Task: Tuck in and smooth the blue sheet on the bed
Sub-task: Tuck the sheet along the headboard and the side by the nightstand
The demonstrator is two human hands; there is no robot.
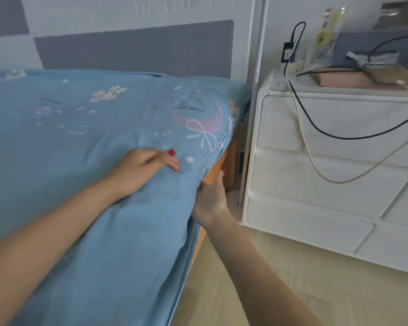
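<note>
The blue sheet (85, 128), printed with stars, flowers and a pink moon, covers the bed from the left edge to the right side of the mattress. My left hand (139, 169) lies on top of the sheet near the bed's right edge, fingers stretched and pressing the cloth. My right hand (211, 196) is at the side of the mattress, below the sheet's hanging edge, with its fingers reaching up against the orange bed frame (224, 164). Some of its fingers are hidden behind the cloth.
A grey padded headboard (132, 48) stands behind the bed. A white drawer unit (327, 175) stands close to the right of the bed, with cables (304, 118), a bottle and boxes on top. A narrow gap and pale wood floor (257, 278) lie between them.
</note>
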